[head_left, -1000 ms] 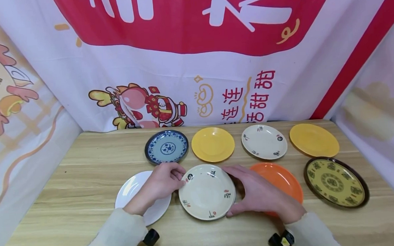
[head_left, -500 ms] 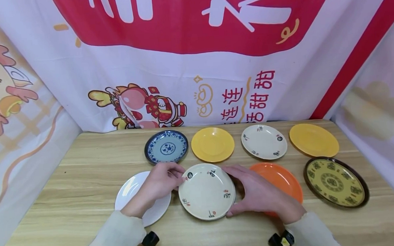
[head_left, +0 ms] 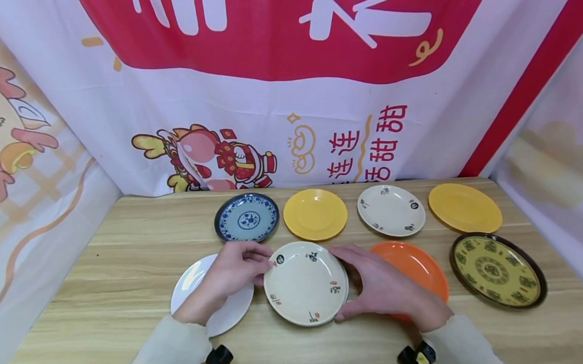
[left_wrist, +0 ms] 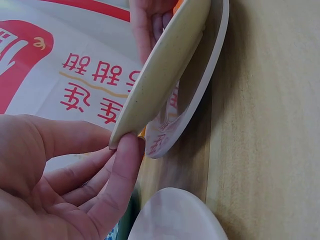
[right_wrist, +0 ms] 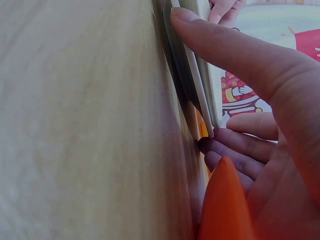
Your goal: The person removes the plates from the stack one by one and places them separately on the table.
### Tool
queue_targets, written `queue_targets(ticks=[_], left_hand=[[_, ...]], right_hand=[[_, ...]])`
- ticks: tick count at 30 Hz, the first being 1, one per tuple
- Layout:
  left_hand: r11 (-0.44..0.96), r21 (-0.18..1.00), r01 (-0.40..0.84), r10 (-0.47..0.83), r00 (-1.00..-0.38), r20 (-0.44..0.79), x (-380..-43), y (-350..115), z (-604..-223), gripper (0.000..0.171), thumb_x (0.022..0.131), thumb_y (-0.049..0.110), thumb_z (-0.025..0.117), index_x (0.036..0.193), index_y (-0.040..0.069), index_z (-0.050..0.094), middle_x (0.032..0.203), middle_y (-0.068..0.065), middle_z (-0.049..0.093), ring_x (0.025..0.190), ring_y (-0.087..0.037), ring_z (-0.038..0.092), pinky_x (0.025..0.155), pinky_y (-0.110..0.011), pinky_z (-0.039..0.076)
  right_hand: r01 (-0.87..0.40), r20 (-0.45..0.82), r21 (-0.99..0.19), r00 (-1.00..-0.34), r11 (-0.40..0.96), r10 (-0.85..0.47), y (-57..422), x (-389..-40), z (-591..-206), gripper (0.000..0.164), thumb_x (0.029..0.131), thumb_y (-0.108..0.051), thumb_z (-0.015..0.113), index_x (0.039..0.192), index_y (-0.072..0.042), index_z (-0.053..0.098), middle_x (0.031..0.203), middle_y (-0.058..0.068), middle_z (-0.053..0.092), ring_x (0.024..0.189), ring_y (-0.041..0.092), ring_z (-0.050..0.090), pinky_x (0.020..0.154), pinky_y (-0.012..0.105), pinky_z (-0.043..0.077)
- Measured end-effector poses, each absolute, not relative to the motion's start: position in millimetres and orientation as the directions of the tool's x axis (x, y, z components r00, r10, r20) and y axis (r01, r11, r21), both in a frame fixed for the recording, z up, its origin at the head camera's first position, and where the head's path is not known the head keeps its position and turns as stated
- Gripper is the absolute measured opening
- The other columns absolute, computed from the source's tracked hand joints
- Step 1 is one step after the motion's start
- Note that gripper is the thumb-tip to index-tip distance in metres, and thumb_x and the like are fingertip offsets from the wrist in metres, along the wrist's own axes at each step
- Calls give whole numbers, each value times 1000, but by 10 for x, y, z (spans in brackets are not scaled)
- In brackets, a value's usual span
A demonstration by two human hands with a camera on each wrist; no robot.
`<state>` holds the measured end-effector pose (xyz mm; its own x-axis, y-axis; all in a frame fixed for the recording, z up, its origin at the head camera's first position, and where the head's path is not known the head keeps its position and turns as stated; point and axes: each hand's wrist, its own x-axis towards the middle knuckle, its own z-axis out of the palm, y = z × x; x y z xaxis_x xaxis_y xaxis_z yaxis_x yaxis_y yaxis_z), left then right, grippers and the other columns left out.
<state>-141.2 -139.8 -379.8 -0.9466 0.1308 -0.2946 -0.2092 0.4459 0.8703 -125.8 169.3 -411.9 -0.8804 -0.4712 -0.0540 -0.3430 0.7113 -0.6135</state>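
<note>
In the head view a cream plate (head_left: 306, 283) with small printed marks lies between both hands, over a second plate whose pale rim (left_wrist: 218, 55) shows beneath it in the left wrist view. My left hand (head_left: 241, 268) pinches the cream plate's left edge between thumb and fingers, and that side is tilted up off the lower plate. My right hand (head_left: 373, 282) holds the right side of the lower plate, its thumb (right_wrist: 185, 15) and fingers spread along the rim. The lower plate's face is mostly hidden. A white plate (head_left: 229, 311) lies under my left forearm, an orange plate (head_left: 414, 266) behind my right hand.
Along the back of the wooden table (head_left: 105, 301) lie a blue patterned plate (head_left: 249, 218), a yellow plate (head_left: 315, 214), a white printed plate (head_left: 391, 210) and a yellow oval plate (head_left: 465, 207). A dark-rimmed plate (head_left: 496, 270) is at right. A printed cloth (head_left: 277, 106) stands behind.
My left wrist has shifted slightly left and toward me, and the cream plate's left edge has risen a little. My right hand has stayed in place.
</note>
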Motion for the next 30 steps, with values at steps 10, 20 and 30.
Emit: queue_targets(ticks=[10,20,30], left_hand=[[428,882,-199,155,-945,-289,-1391,-1393,-3804,36,96,8,76,132,1,71,113,-14,76,84,-17,73,76,-34,66],[406,889,-211,179,-936,-304,-1380,-1398,-3821,39,95,7,78,133,6,73,111,-11,77,86,-17,74,79,-32,65],[350,906,-237,192,-929,-318,-1378,-1400,-3840,36,99,4,73,136,4,70,111,-14,81,84,-20,78,76,-36,69]], right_hand=[[-351,-48,-609,-879,711,-475,1693,-1251,-4124,119,62,-64,100,163,-31,46,159,-6,54,147,23,52,124,57,45],[-361,-33,-623,-874,694,-485,1692,-1257,-4131,117,62,-61,101,161,-34,47,159,-8,54,147,21,52,124,56,46],[-354,-42,-614,-878,705,-477,1695,-1258,-4128,118,61,-61,101,162,-32,47,160,-6,54,147,22,52,124,57,46]])
